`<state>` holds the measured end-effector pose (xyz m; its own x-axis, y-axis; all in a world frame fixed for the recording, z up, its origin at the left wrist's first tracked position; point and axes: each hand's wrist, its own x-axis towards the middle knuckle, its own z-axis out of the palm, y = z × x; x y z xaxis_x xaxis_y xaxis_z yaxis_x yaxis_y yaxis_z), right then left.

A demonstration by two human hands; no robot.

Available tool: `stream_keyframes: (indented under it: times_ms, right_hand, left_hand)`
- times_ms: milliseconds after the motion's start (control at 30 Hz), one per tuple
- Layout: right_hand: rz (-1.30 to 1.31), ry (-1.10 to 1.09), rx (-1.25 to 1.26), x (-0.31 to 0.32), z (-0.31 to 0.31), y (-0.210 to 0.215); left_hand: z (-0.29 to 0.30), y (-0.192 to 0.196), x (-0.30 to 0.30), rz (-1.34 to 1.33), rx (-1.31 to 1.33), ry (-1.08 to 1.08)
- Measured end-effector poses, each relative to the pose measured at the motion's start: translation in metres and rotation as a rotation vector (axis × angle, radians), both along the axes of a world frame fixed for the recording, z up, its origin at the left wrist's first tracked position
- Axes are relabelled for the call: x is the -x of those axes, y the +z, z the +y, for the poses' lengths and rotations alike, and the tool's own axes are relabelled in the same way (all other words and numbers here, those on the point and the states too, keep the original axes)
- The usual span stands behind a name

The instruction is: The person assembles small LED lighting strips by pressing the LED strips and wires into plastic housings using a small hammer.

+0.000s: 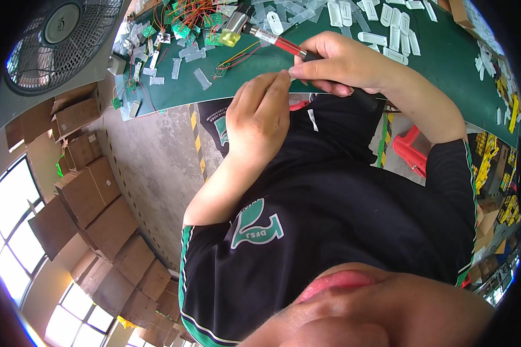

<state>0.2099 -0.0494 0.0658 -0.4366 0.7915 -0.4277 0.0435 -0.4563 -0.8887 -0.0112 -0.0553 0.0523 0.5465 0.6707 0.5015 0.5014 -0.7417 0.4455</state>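
Observation:
A long stick-shaped tool [286, 46] with red, black and pale labelled sections lies across my right hand [338, 61]. My right fingers are closed around its black part, and the dark end shows below my palm. My left hand [260, 110] is at the front edge of the table, fingers bent and tips pinched together beside my right thumb. Anything in that pinch is too small or hidden to make out. Left of the hands lies a small green circuit board [220, 70] with red and yellow wires. The tool's far end is near a metal piece with a yellow block [230, 38].
On the green tabletop [440, 81] lie heaped boards with wires [182, 23], clear plastic pieces [202, 78] and white plastic shells [395, 29]. A fan [61, 26] stands at the left. Cardboard boxes [90, 191] and a red stool [410, 151] are below table level.

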Motion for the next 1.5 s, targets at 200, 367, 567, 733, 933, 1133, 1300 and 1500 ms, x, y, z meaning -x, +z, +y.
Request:
stream_keyframes:
  times_ms: [200,367,567,733,933,1133,1300,1500]
  right_hand:
    - [0.139,-0.016,0.139,-0.009,0.0,-0.007]
    - [0.206,-0.089,0.183,-0.015,-0.002,-0.001]
    - [0.319,-0.04,0.253,-0.02,-0.006,-0.013]
    - [0.341,-0.13,0.173,-0.025,-0.01,-0.02]
    - [0.267,-0.034,0.005,-0.046,0.007,-0.025]
    - [0.185,0.0,-0.004,-0.053,0.013,-0.023]
    - [0.156,0.049,-0.006,-0.056,0.011,-0.025]
    - [0.06,0.054,-0.025,-0.054,0.014,-0.022]
  left_hand:
    - [0.004,-0.004,-0.012,-0.039,-0.054,-0.024]
    - [0.008,-0.002,-0.018,-0.087,-0.08,0.014]
    - [0.008,-0.005,-0.026,-0.058,-0.108,-0.006]
    - [0.01,-0.009,-0.034,-0.066,-0.071,-0.042]
    - [0.005,0.013,-0.034,-0.406,0.869,-0.026]
    - [0.024,0.022,-0.02,-0.307,0.983,-0.019]
    - [0.025,0.018,-0.02,-0.211,0.802,0.055]
    - [0.031,0.015,-0.02,-0.062,0.62,0.061]
